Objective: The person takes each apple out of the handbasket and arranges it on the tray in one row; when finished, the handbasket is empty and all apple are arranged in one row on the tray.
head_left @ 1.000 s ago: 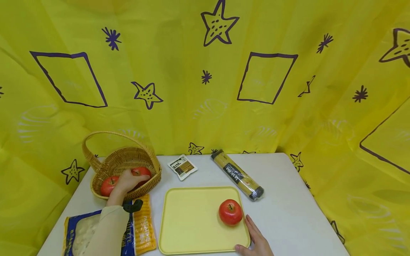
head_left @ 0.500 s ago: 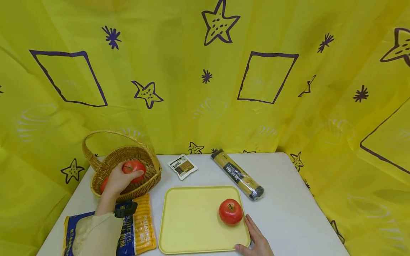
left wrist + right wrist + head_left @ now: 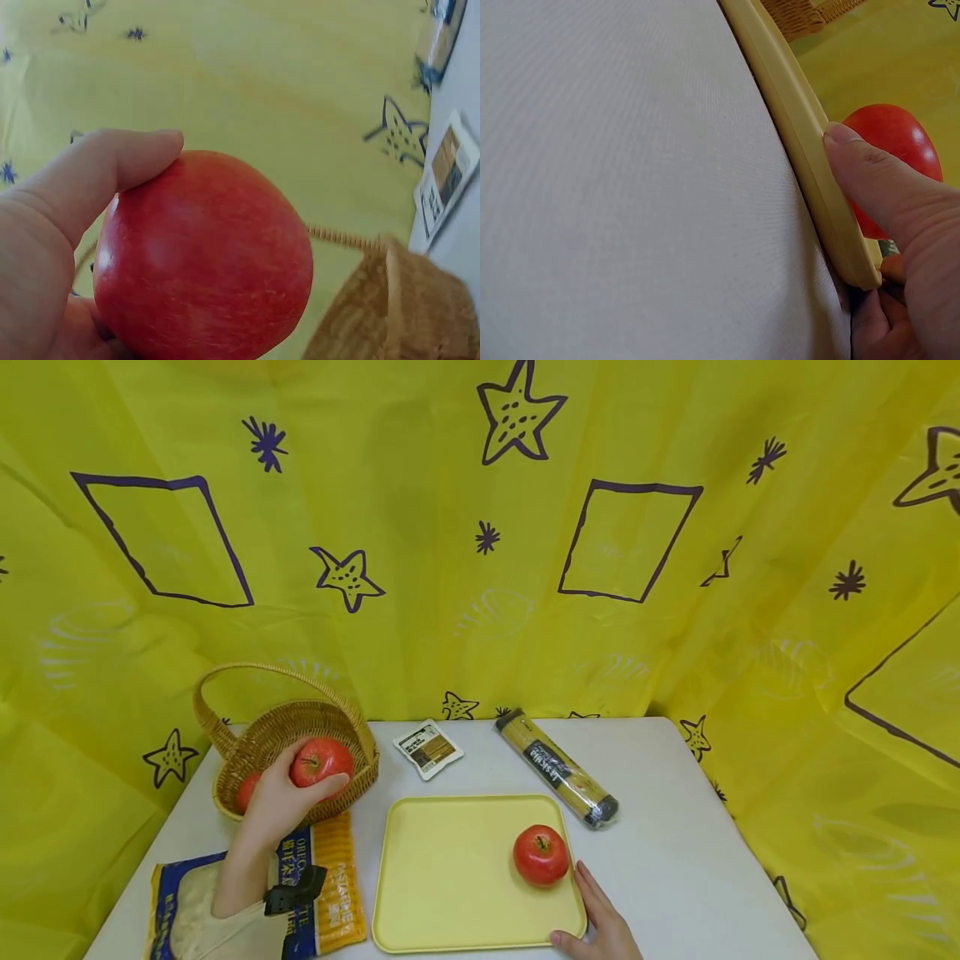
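So, head view first: the left hand point(image 3: 277, 806) has a red apple point(image 3: 324, 762) pinched between thumb and fingers, right at the mouth of the wicker basket point(image 3: 258, 739) on the far left. Can't really tell how high it sits off the bottom. A second apple point(image 3: 247, 792) peeks out from behind that hand, lying in the basket's left side. Over on the near right, the right hand point(image 3: 603, 927) is spread around the corner of a pale yellow tray point(image 3: 450, 868), thumb on the near edge and fingers along the right one. A third apple point(image 3: 541, 856) sits on the tray's right side, just beside those fingers. An orecchiette bag point(image 3: 326, 885) lies near left, partly under the forearm, with a small white packet point(image 3: 428, 749) and a long pasta pack point(image 3: 557, 768) farther back.

Left wrist cam: thumb pressed on the held apple, fingers mostly hidden behind it, basket off to the right.

Right wrist cam: thumb touching the tray rim, the other fingers by the corner, their tips hidden.
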`<state>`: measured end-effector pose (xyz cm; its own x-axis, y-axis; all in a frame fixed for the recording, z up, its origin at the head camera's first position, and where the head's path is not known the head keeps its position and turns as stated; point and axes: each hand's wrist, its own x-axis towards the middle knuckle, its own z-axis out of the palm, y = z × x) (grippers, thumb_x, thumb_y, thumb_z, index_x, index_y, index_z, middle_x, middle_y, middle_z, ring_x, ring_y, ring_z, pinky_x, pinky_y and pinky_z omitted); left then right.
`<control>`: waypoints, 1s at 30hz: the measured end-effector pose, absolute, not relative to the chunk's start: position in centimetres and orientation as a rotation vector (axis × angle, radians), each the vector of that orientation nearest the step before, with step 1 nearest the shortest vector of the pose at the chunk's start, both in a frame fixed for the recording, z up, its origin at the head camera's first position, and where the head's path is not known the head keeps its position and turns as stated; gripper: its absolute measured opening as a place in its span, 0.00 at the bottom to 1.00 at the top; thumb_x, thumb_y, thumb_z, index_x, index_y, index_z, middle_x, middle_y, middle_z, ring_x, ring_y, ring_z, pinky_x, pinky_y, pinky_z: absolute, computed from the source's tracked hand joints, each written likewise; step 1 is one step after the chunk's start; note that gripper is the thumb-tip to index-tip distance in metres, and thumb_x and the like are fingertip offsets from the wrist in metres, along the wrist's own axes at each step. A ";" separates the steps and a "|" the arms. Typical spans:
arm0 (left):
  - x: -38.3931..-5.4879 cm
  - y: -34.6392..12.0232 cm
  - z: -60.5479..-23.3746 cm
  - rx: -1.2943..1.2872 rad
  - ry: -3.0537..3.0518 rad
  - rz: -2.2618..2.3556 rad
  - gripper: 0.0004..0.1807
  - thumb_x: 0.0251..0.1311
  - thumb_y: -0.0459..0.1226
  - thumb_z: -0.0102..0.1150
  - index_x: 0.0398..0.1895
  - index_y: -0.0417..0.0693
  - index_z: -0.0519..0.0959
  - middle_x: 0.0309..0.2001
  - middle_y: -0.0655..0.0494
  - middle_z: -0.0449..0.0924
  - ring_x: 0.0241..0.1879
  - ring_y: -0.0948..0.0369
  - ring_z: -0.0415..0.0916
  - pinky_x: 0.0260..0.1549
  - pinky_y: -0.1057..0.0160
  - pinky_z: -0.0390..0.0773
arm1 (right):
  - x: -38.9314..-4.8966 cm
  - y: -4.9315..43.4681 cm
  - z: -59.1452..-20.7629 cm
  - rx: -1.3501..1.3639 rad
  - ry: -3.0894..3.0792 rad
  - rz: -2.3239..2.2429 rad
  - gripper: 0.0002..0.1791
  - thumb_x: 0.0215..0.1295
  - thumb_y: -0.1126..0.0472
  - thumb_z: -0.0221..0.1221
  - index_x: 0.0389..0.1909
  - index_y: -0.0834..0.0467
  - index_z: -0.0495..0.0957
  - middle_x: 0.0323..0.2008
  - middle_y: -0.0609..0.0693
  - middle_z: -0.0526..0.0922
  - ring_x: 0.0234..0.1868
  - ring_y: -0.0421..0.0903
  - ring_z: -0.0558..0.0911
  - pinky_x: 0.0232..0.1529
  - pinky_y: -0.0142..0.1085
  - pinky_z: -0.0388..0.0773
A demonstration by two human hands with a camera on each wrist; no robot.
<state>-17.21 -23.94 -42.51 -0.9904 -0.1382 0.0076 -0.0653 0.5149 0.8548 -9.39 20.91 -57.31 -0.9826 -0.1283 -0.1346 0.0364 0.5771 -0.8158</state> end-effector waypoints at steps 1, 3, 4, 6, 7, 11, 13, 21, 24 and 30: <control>-16.9 -23.6 -42.5 0.172 -2.674 -1.504 0.52 0.55 0.52 0.70 0.75 0.42 0.53 0.63 0.33 0.64 0.58 0.38 0.68 0.52 0.40 0.72 | -9.4 20.9 -57.3 -0.078 2.630 -1.364 0.57 0.49 0.43 0.73 0.72 0.70 0.57 0.73 0.61 0.55 0.71 0.60 0.57 0.64 0.47 0.62; -16.3 -22.9 -42.5 0.150 -2.670 -1.534 0.52 0.54 0.51 0.71 0.75 0.43 0.53 0.64 0.34 0.64 0.58 0.38 0.68 0.52 0.40 0.73 | -9.4 20.9 -57.4 -0.078 2.630 -1.366 0.57 0.49 0.43 0.73 0.72 0.70 0.57 0.73 0.61 0.55 0.71 0.60 0.57 0.64 0.47 0.63; -16.1 -22.6 -42.6 0.137 -2.666 -1.550 0.52 0.53 0.51 0.72 0.75 0.44 0.53 0.63 0.34 0.64 0.58 0.39 0.68 0.51 0.41 0.73 | -9.4 20.9 -57.4 -0.077 2.629 -1.368 0.57 0.49 0.43 0.73 0.72 0.70 0.57 0.73 0.61 0.55 0.71 0.60 0.57 0.64 0.47 0.63; -15.6 -21.9 -42.7 0.110 -2.643 -1.602 0.51 0.53 0.49 0.73 0.74 0.43 0.54 0.63 0.35 0.64 0.57 0.40 0.69 0.51 0.43 0.74 | -9.4 20.9 -57.4 -0.076 2.630 -1.367 0.57 0.49 0.43 0.73 0.72 0.69 0.57 0.73 0.61 0.55 0.71 0.61 0.57 0.63 0.47 0.64; -15.4 -21.6 -42.8 0.097 -2.632 -1.627 0.50 0.52 0.48 0.74 0.73 0.44 0.55 0.63 0.36 0.65 0.57 0.40 0.70 0.50 0.45 0.75 | -9.4 20.9 -57.4 -0.075 2.634 -1.362 0.57 0.49 0.43 0.73 0.72 0.69 0.57 0.73 0.61 0.55 0.71 0.60 0.57 0.64 0.47 0.63; -14.7 -20.1 -43.1 0.064 -2.605 -1.721 0.47 0.49 0.45 0.76 0.70 0.44 0.60 0.61 0.40 0.68 0.55 0.44 0.71 0.47 0.50 0.77 | -9.3 20.9 -57.4 -0.078 2.652 -1.345 0.57 0.49 0.43 0.73 0.71 0.69 0.58 0.73 0.61 0.56 0.71 0.60 0.57 0.64 0.50 0.62; -14.5 -19.3 -43.3 0.052 -2.599 -1.775 0.46 0.48 0.44 0.77 0.69 0.47 0.62 0.59 0.42 0.69 0.54 0.46 0.72 0.46 0.52 0.77 | -9.3 21.0 -57.4 -0.079 2.659 -1.339 0.57 0.49 0.43 0.73 0.71 0.69 0.58 0.73 0.61 0.56 0.71 0.59 0.57 0.65 0.52 0.60; -13.8 -16.0 -45.2 -0.096 -2.604 -1.858 0.44 0.44 0.40 0.79 0.67 0.47 0.67 0.56 0.44 0.73 0.49 0.51 0.75 0.42 0.53 0.79 | -9.3 21.0 -57.5 -0.071 2.651 -1.349 0.57 0.49 0.43 0.73 0.72 0.68 0.57 0.73 0.60 0.56 0.71 0.59 0.56 0.65 0.52 0.60; -13.8 -14.9 -46.1 -0.141 -2.632 -1.856 0.44 0.43 0.41 0.79 0.66 0.48 0.69 0.55 0.47 0.74 0.48 0.52 0.76 0.42 0.53 0.79 | -9.3 21.1 -57.6 -0.073 2.653 -1.360 0.56 0.49 0.44 0.73 0.72 0.68 0.57 0.73 0.60 0.56 0.71 0.58 0.56 0.65 0.51 0.60; -14.3 -13.3 -48.1 -0.288 -2.662 -1.893 0.45 0.44 0.45 0.78 0.67 0.48 0.68 0.55 0.46 0.74 0.48 0.51 0.76 0.41 0.55 0.79 | -9.2 21.0 -57.4 -0.070 2.653 -1.367 0.56 0.49 0.44 0.73 0.72 0.68 0.58 0.73 0.59 0.56 0.71 0.58 0.56 0.65 0.51 0.60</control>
